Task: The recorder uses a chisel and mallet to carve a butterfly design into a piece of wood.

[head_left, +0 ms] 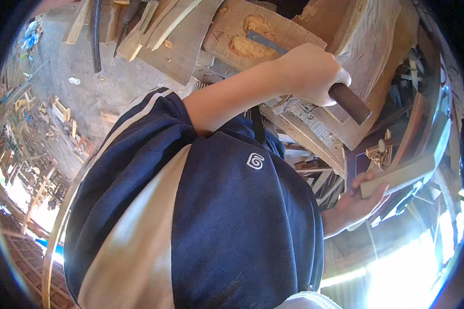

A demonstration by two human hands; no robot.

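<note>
My left hand (314, 72) is wrapped round a chisel, whose dark wooden handle (349, 103) sticks out behind the fist. Its flat grey blade (263, 42) points away to the upper left, over a rough carved hollow (252, 49) in a brown wooden board (219, 38). Whether the tip touches the wood I cannot tell. Off to the right, my right hand (363, 198) grips the near end of a pale squared wooden bar (402, 175), held apart from the chisel.
More planks (165, 56) and a dark curved rod (95, 36) lie at the upper left. A large slab (376, 56) stretches beyond the chisel handle. Wood offcuts (62, 110) litter the concrete floor (108, 77) at left. Bright light floods the lower right.
</note>
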